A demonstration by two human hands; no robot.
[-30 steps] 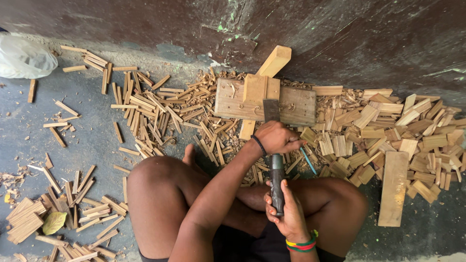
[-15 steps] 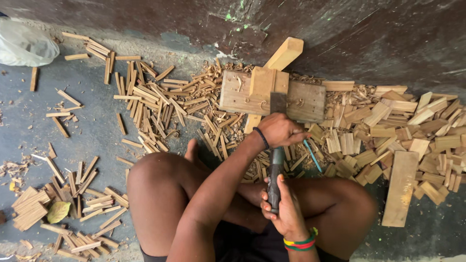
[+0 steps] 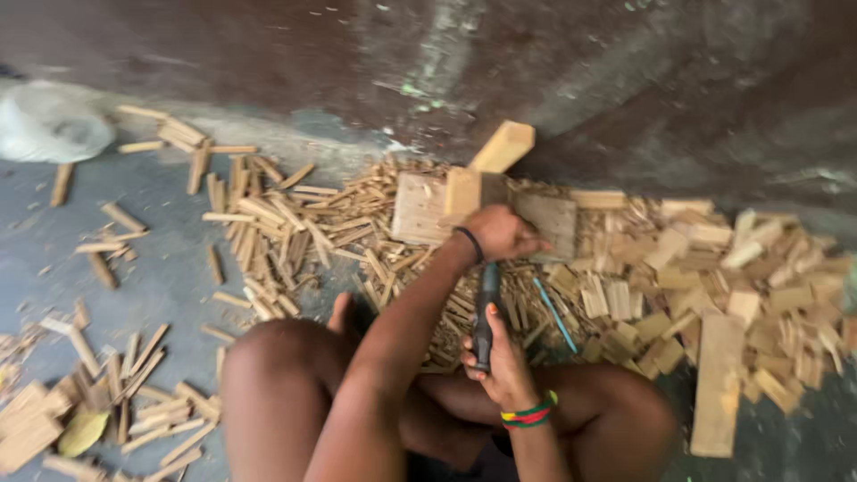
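Note:
I sit on the floor with my knees apart. My right hand, with a striped band on the wrist, grips the near end of a dark-handled tool. The tool points away from me toward a flat wooden board. My left hand, with a black band on the wrist, is closed over the tool's far end at the board's near edge. The tool's head is hidden under that hand. A thick pale wood block leans on the board's far side.
Split wood sticks are heaped to the left, with more at the lower left. Flat offcuts and a long plank lie to the right. A thin blue stick lies beside the tool, a white bag far left, a dark wall behind.
The view has shifted and blurred, so the board and block sit lower in the frame. Both hands keep their hold; the tool's head, seen earlier above my left hand, is now covered.

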